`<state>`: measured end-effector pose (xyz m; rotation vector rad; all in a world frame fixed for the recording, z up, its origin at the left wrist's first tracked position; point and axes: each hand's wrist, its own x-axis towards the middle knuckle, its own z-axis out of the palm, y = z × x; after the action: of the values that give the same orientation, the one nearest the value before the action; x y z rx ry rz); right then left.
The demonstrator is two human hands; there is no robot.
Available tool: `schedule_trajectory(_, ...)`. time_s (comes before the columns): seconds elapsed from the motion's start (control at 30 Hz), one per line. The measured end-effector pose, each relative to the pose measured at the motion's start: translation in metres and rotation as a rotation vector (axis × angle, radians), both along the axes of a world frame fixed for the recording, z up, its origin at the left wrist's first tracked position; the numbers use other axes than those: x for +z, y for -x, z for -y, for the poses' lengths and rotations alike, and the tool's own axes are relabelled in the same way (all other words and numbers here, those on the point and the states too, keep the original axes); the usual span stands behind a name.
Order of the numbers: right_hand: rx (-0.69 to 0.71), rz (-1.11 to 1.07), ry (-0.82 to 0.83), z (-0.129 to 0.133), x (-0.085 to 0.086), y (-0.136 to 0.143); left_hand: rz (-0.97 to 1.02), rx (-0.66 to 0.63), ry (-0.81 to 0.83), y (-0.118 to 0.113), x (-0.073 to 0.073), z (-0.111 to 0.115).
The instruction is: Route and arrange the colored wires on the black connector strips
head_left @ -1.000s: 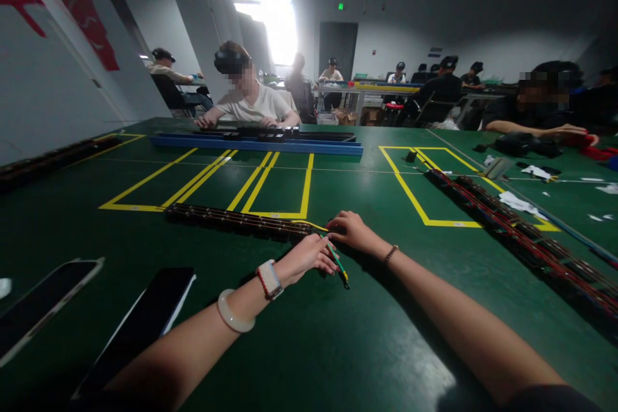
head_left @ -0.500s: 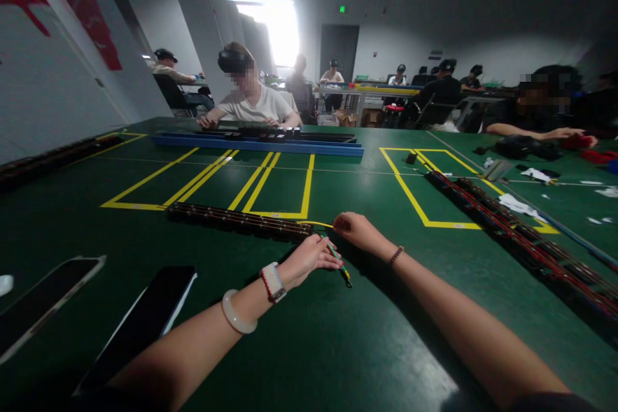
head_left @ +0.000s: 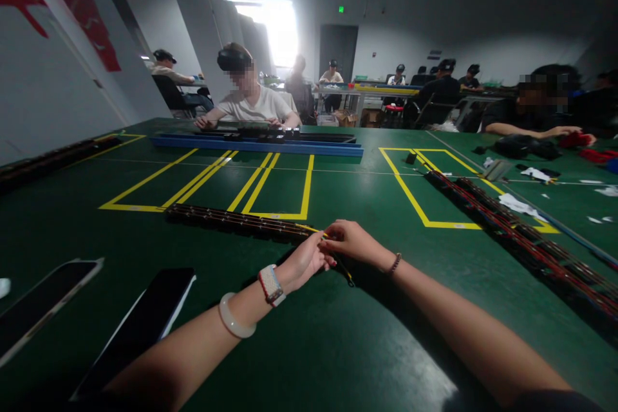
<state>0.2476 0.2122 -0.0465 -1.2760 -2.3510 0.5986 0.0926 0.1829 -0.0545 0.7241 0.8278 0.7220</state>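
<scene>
A long black strip with wires along its top lies on the green table. From its right end a thin yellow wire runs up to my right hand, whose thumb and fingers are pinched on it. My left hand, palm partly turned up and fingers curled, meets the right one at that end of the strip. A green-and-yellow wire with a ring terminal at its tip comes out beneath the hands. Its upper part passes at the left fingers, which appear closed around it; the exact grip is partly hidden.
Two phones lie at the near left. A blue rail crosses the far side before a seated person. On the right runs a wired black strip, with paper scraps beside it. Yellow tape marks the table.
My right hand has moved left and slightly down, bringing the yellow wire to my left hand. The left fingers have curled in, and the hands now touch or nearly touch.
</scene>
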Motion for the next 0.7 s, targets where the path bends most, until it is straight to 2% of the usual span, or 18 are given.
schedule_trajectory(0.13,0.022,0.355,-0.343,0.015,0.006,0.012,0.048,0.061,-0.055,-0.002,-0.012,-0.003)
schedule_trajectory(0.23,0.058,0.495,-0.462,0.022,0.008,0.015,0.022,0.115,-0.066,-0.002,-0.018,-0.005)
schedule_trajectory(0.3,0.042,0.511,-0.426,0.023,0.011,0.014,0.012,0.116,-0.068,-0.002,-0.019,-0.005)
schedule_trajectory(0.5,-0.055,0.528,-0.167,0.024,0.021,0.012,0.04,0.104,-0.09,-0.002,-0.015,-0.003)
schedule_trajectory(0.6,-0.113,0.53,-0.175,0.022,0.024,0.01,0.043,0.115,-0.091,-0.003,-0.012,0.0)
schedule_trajectory(0.7,-0.181,0.542,-0.287,0.015,0.023,0.005,0.031,0.105,-0.104,-0.004,-0.01,0.002)
